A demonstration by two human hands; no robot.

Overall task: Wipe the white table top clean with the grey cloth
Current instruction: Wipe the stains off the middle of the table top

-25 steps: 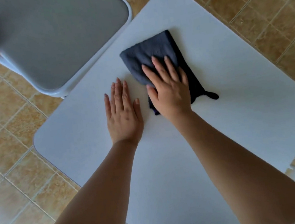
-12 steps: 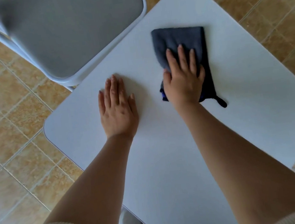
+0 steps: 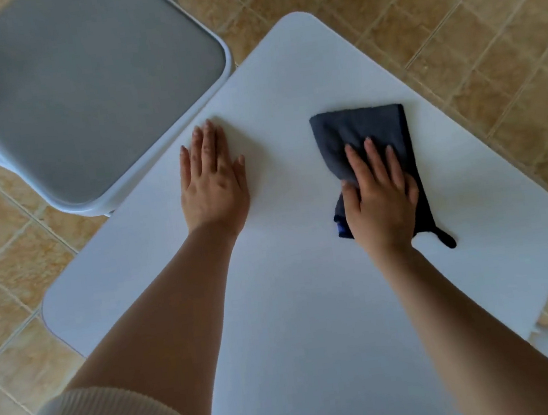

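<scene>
Dark grey terry, folded into a rough oblong, the cloth (image 3: 365,134) lies flat on the white table top (image 3: 312,306), toward its right side, with a small hanging loop trailing from its near right corner. A sliver of blue shows at the near left edge, possibly a label. The right hand (image 3: 380,199) presses palm-down on the cloth's near half, fingers (image 3: 357,166) extended and slightly spread, not gripping. The left hand (image 3: 213,189) rests flat on bare table well apart from the cloth, fingers straight and close together. A grey-seated chair (image 3: 86,92) stands at the table's left edge.
</scene>
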